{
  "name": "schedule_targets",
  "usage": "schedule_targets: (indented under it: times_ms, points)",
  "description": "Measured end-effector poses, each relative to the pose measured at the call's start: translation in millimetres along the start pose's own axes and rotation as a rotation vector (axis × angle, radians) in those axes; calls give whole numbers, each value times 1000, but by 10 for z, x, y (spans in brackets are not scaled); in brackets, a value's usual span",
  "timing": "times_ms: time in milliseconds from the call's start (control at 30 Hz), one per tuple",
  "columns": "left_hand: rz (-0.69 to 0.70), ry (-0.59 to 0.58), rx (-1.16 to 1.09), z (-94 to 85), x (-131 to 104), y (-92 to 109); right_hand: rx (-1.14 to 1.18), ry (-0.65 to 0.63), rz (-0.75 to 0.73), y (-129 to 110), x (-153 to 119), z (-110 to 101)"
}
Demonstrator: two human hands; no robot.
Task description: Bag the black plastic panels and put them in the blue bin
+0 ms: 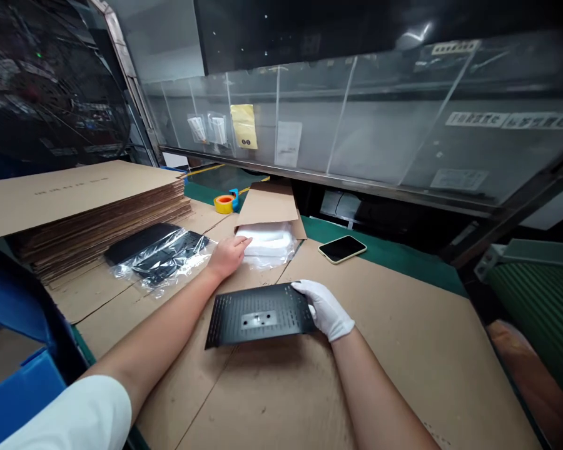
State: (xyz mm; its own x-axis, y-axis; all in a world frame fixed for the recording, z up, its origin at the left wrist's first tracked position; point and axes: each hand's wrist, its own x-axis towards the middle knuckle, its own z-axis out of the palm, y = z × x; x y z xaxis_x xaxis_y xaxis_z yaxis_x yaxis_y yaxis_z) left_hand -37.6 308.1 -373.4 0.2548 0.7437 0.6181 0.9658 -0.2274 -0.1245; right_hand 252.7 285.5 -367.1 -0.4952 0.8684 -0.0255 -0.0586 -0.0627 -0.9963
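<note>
My bare left hand (228, 256) reaches to the left edge of a stack of clear plastic bags (269, 242), its fingers curled together and pinching at the top bag. The bags stick out of the open end of a cardboard box (268, 203). In my right hand (327, 309), which wears a white glove, is a black perforated metal panel (263, 317), gripped at its right edge. The panel is tilted just above the cardboard-covered table, with a lighter plate with dark holes at its middle. My right thumb lies on its upper corner; the other fingers are partly hidden.
Black panels in clear plastic (162, 250) lie to the left, beside a tall stack of flat cardboard (107, 200). A yellow tape roll (224, 203) sits behind the bags. A phone (342, 249) lies at the right. A clear-panelled frame (309, 125) stands behind the table.
</note>
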Motion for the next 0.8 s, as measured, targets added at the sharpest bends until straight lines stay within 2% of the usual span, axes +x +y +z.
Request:
schedule_targets:
  times_ms: [133, 200, 300, 400, 533, 633, 800]
  points:
    - [44, 17, -110, 143, -25, -124, 101, 137, 49, 37, 37, 1]
    - [71, 22, -157, 151, -24, -153, 118, 176, 72, 39, 45, 13]
    - [87, 68, -223, 102, -36, -140, 107, 299, 84, 6, 40, 14]
    - [87, 135, -289, 43, -42, -98, -75, 426, 22, -27, 18, -35]
    - [68, 117, -315, 16, -38, -58, -488, 480, -148, 10, -4, -147]
    - [41, 77, -316, 0, -45, -41, -548, 492, -176, 48, -9, -204]
    - [187, -23, -374, -49, -60, -2, -636, 476, -180, 51, -32, -266]
